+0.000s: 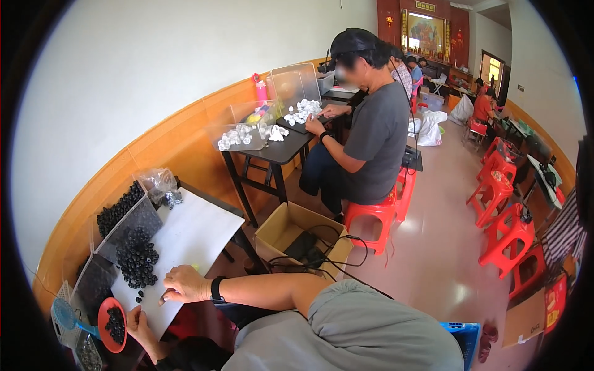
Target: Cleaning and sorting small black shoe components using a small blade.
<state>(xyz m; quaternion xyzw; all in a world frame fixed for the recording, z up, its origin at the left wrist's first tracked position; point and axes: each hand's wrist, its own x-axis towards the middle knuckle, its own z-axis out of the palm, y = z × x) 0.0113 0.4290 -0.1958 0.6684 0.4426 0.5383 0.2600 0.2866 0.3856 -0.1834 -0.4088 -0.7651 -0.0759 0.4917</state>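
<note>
A pile of small black round parts lies on the white tabletop, with a few loose ones at its near side. My right hand, below a black wristband, hovers over the board beside those loose parts. Its fingers are bent and drawn together; what they pinch, if anything, is too small to name. At the table's near edge is my left hand, fingers curled next to an orange-red bowl holding more black parts. Whatever is between those fingers cannot be made out.
Clear bins of black parts line the wall side, with a plastic bag behind. A blue-handled strainer lies by the bowl. A cardboard box with cables stands right of the table. Ahead, a co-worker handles white pieces.
</note>
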